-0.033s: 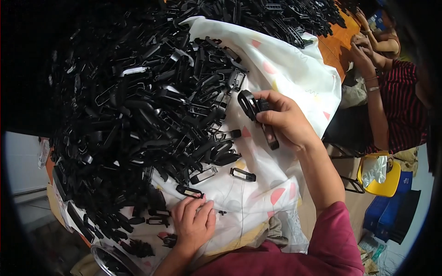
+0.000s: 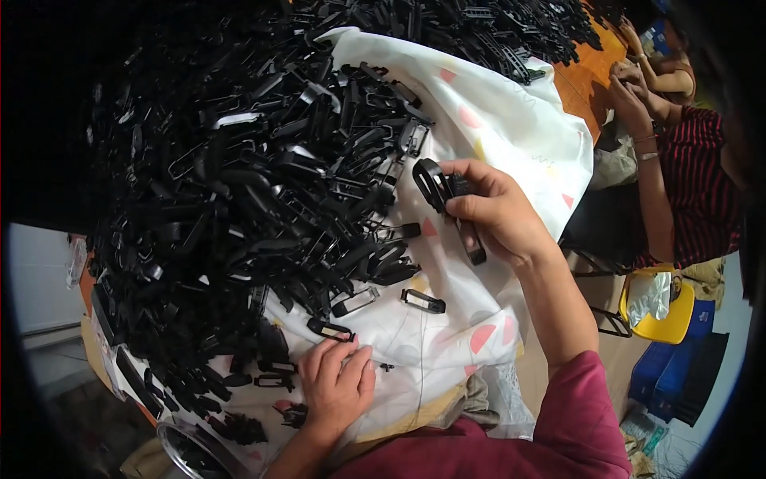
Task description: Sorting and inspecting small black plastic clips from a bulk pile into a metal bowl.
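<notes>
My right hand (image 2: 504,211) is raised over a white cloth with coloured shapes, pinching a long black plastic part (image 2: 432,185) with a curved loop at its upper end. Fingers partly cover it, so I cannot tell whether it is one piece or two. Palm down on the cloth (image 2: 435,351) lies my left hand (image 2: 339,385), fingers stretched out and holding nothing visible. Just beyond its fingertips is a small black frame (image 2: 329,330). Two similar frames, one (image 2: 423,301) and another (image 2: 356,302), lie farther off. A large heap of black plastic parts (image 2: 247,188) covers the left side.
More black parts (image 2: 511,24) pile up at the far side of the orange table (image 2: 582,80). A clear-rimmed round container (image 2: 165,435) stands at the lower left. On the right, a person in a striped top (image 2: 698,184) sits near a yellow chair (image 2: 678,315) and blue crates (image 2: 662,363).
</notes>
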`<state>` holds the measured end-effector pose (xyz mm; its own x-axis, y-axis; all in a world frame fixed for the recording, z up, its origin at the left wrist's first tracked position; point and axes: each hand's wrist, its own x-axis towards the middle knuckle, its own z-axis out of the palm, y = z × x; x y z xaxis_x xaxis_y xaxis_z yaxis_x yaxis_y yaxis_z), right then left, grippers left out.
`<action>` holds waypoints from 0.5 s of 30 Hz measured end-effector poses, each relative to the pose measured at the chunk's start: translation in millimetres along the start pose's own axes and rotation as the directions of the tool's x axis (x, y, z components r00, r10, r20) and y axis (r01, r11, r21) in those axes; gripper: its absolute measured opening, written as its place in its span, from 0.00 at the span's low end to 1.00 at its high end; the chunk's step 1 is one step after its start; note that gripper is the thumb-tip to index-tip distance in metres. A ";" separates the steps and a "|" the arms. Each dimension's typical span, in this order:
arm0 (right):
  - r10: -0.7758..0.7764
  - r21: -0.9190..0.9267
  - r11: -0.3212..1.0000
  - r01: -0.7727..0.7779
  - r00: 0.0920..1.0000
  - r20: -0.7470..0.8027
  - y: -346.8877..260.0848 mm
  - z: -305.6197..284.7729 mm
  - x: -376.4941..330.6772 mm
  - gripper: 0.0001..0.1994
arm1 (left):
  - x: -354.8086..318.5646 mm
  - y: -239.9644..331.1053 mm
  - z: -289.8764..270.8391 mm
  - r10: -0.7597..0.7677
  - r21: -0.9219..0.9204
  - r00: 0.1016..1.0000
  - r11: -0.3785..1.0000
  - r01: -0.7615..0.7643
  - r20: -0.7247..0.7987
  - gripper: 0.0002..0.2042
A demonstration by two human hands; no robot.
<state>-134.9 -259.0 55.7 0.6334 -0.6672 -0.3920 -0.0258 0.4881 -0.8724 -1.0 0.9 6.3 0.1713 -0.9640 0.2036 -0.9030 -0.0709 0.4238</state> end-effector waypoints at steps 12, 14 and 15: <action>-0.215 -0.840 0.522 0.146 0.976 0.036 52.2 43.7 -63.1 0.22 | -3.4 -0.8 5.0 -0.005 -0.104 0.995 0.995 -0.006 -0.103 0.12; -0.330 -0.902 0.362 0.235 0.937 0.112 66.8 47.4 -71.3 0.24 | -3.6 -1.9 6.3 0.015 -0.107 0.992 0.994 -0.029 -0.129 0.12; -0.240 -0.841 0.494 0.219 0.964 0.110 70.0 53.8 -73.0 0.24 | -4.9 -1.9 6.0 0.027 -0.098 0.988 0.994 -0.042 -0.153 0.12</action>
<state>-141.4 -145.8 39.0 0.7025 -0.6985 -0.1365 -0.5244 -0.3783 -0.7629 -2.5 4.2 -0.9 0.2053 -0.9150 0.3472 -0.8663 -0.0049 0.4996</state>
